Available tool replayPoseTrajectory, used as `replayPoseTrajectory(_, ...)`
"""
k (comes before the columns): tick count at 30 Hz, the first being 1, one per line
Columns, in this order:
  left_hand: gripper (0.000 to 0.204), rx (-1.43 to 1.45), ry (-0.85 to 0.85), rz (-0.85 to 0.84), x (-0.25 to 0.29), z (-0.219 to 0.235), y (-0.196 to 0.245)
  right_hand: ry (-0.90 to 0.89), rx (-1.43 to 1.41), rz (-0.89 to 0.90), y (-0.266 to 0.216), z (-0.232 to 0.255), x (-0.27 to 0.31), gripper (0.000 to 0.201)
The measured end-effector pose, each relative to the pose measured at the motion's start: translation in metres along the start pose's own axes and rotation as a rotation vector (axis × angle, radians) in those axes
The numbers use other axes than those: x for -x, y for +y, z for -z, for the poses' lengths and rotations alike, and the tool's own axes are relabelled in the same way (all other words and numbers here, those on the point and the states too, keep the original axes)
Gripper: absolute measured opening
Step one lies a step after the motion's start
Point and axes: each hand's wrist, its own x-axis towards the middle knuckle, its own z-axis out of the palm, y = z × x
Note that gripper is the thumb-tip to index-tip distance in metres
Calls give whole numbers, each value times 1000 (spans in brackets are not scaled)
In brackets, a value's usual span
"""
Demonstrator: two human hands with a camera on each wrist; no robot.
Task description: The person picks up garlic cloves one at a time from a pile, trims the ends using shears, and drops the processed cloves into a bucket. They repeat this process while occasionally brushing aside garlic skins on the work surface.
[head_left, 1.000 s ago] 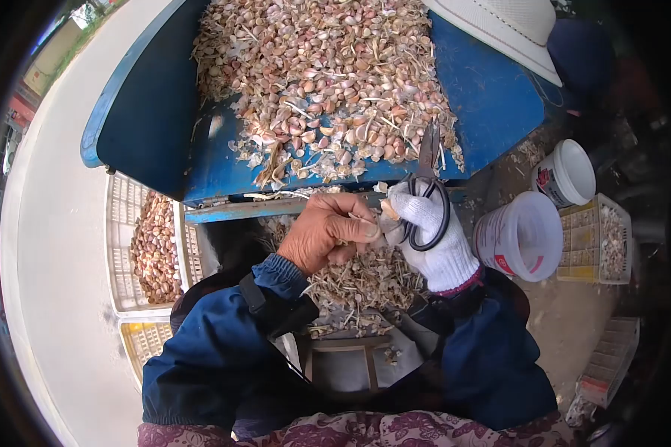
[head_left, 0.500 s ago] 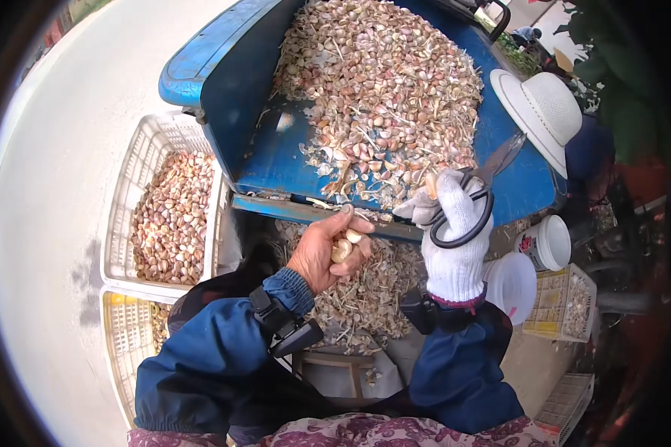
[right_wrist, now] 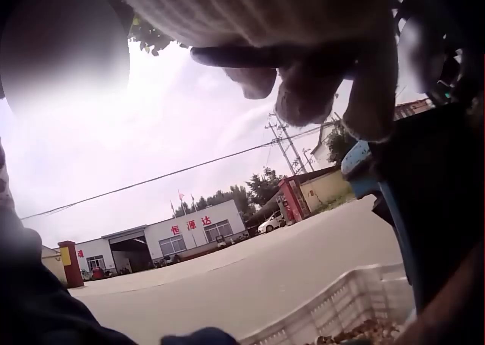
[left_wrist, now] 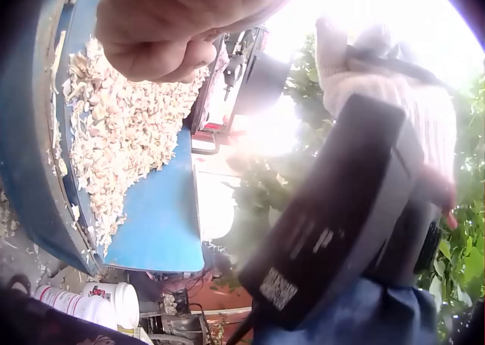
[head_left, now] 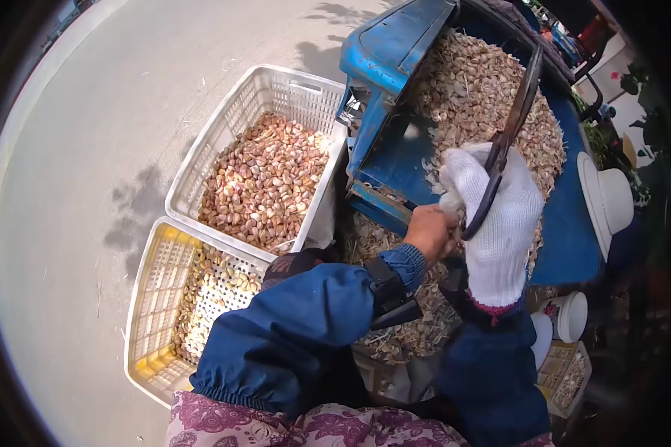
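In the head view my bare left hand (head_left: 427, 232) is curled with its back up, beside the front edge of the blue metal bed (head_left: 574, 246). Its palm is turned away, so the garlic cloves seen there half a second ago are hidden. In the left wrist view the same hand (left_wrist: 170, 34) has its fingers folded in. My right hand (head_left: 505, 216), in a white knitted glove, holds scissors (head_left: 525, 97) by their black handles, blades pointing up and away. Its gloved fingertips come right up to the left hand. Behind both lies a heap of garlic cloves (head_left: 484, 86).
To the left stands a white crate (head_left: 294, 86) of sorted cloves. Nearer is a yellow-and-white crate (head_left: 153, 298) with paler cloves. Dry garlic scraps (head_left: 414, 324) pile below the hands. A white hat (head_left: 615, 197), a white bucket (head_left: 572, 316) and another crate (head_left: 585, 384) are at right.
The head view has swung left, bringing both crates further in. My left hand has turned from palm-up with cloves showing to back-up, and my right hand has come close to it with the scissors.
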Motion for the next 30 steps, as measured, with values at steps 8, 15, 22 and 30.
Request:
replayPoseTrajectory(8,11,-25,238,-305,44,32,112,232,-249,-340,51,160,68,30)
replayPoseTrajectory(15,56,-1352,1011,-301,181,226,121,173,-186,-293,61,206,69,34)
replayPoseTrajectory(22,26,-503,390,-138,182,86,131,277,-195,-244,57,249,53,46)
replayPoseTrajectory(30,16,-803,-45,-151,-55,-84,25,371,-599,-486,144,289,80,34)
